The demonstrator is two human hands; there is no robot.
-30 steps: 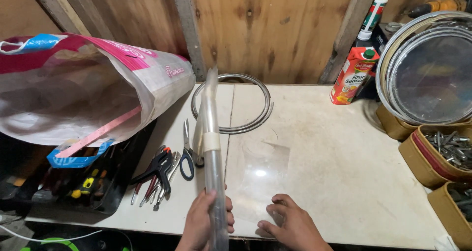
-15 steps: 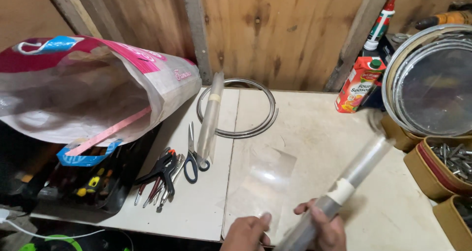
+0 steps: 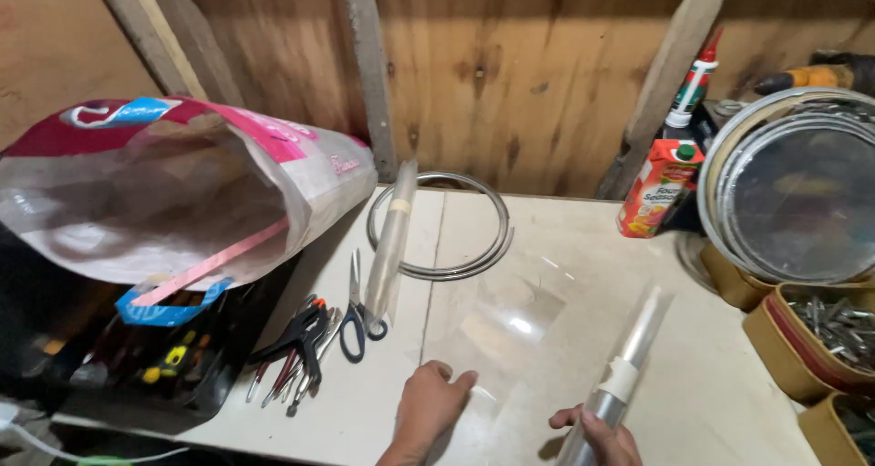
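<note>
Far left, off the table's left edge: big pink-and-white woven sack (image 3: pixel 173 188) lying on its side, mouth open toward the camera, over a dark tray of hand tools (image 3: pixel 173 366). On the table (image 3: pixel 711 402) near its left edge: a pile of pliers (image 3: pixel 296 347), then blue-handled scissors (image 3: pixel 354 315), blades pointing to the back edge. Just beside the scissors, a rolled clear plastic tube (image 3: pixel 390 238) lies front-to-back, its far end over a metal ring (image 3: pixel 440 224) sitting at the back edge. Left hand (image 3: pixel 428 411) at the front edge, palm down, fingers spread flat, pressing the near corner of a clear plastic sheet (image 3: pixel 501 325) lying flat mid-table; grips nothing. Right hand (image 3: pixel 597 434) also at the front edge, fingers curled around the lower end of a second rolled clear tube with a white tape band (image 3: pixel 624 366), tilted up and away to the right; grip is partly cut off by the frame, looks like a closed wrap. Back right corner: orange-red juice carton (image 3: pixel 661 188), sealant cartridge (image 3: pixel 693 88) behind it. Right edge: stacked round metal trays (image 3: pixel 793 188) leaning upright, with boxes of small metal parts (image 3: pixel 834 325) in front of them.
</note>
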